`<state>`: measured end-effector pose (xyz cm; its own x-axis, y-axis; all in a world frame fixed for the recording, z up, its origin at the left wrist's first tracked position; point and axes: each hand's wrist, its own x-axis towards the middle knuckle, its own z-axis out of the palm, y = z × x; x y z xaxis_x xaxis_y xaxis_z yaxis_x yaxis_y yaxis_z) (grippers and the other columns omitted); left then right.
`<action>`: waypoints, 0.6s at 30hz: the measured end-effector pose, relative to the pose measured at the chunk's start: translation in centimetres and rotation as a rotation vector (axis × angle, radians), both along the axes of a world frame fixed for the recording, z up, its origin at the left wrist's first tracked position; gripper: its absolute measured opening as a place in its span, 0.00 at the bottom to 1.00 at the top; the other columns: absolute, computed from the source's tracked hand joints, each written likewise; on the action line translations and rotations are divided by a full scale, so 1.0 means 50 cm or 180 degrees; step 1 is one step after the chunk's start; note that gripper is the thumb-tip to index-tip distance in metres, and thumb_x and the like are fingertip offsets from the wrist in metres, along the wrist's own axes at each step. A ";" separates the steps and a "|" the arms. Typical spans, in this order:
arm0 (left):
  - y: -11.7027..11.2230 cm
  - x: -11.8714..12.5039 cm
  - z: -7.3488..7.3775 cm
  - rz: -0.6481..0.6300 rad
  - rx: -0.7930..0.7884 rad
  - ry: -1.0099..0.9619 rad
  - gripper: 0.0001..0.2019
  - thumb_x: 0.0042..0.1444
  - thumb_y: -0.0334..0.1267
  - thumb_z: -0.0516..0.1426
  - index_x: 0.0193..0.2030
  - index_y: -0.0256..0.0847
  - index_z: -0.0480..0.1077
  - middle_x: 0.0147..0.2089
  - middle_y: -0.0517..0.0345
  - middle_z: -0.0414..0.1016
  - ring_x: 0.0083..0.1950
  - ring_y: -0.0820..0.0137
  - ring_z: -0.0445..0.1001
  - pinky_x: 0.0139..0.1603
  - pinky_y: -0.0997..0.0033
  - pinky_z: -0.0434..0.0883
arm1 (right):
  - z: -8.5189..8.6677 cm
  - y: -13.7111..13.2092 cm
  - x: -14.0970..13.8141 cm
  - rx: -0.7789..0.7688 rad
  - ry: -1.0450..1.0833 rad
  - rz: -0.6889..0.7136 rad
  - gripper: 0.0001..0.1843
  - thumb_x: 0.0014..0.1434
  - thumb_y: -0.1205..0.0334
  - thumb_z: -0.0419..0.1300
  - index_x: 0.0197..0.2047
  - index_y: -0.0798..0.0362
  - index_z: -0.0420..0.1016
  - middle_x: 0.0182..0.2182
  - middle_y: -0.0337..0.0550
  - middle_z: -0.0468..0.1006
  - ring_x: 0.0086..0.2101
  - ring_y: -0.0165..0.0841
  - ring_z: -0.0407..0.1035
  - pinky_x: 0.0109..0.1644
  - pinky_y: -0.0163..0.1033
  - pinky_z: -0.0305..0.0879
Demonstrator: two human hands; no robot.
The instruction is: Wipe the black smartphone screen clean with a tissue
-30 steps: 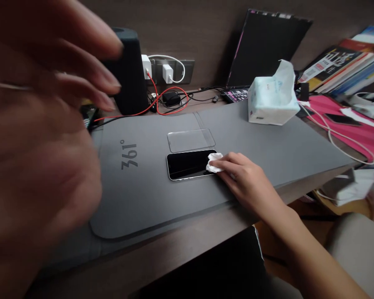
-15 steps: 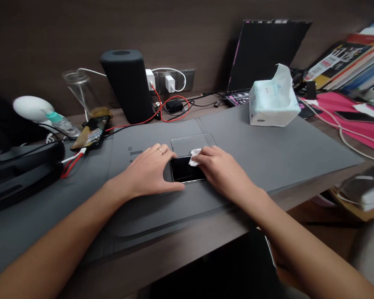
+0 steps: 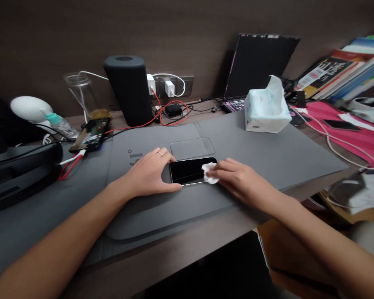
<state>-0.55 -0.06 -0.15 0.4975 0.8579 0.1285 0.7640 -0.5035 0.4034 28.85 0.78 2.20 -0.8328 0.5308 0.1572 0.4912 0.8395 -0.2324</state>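
A black-screened smartphone [image 3: 187,170] lies face up on the grey desk mat [image 3: 249,166]. My left hand [image 3: 151,174] grips its left end, with the thumb along the near edge and the fingers at the far edge. In my right hand [image 3: 237,176] a crumpled white tissue [image 3: 210,173] is pinched; it rests against the right end of the screen. Just beyond the phone a clear, thin rectangular sheet with rounded corners [image 3: 193,147] lies flat on the mat.
A tissue pack [image 3: 266,112] stands at the back right, before an open laptop [image 3: 260,66]. Behind are a tall black speaker [image 3: 127,91], chargers and cables. To the left are another phone [image 3: 92,135], a glass bottle [image 3: 85,95] and a spray bottle [image 3: 62,126]. Books [image 3: 345,70] lean at right.
My right hand has moved the tissue right and towards me across the screen, from near its middle to its right end. My left hand keeps its grip. The view has shifted slightly.
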 end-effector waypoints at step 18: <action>0.018 -0.017 -0.017 -0.0213 -0.0251 -0.0261 0.28 0.47 0.61 0.64 0.47 0.44 0.67 0.47 0.54 0.70 0.49 0.57 0.70 0.49 0.58 0.68 | -0.004 0.007 -0.175 0.0240 -0.0180 0.0545 0.12 0.62 0.74 0.55 0.47 0.59 0.76 0.42 0.51 0.76 0.38 0.37 0.64 0.44 0.42 0.62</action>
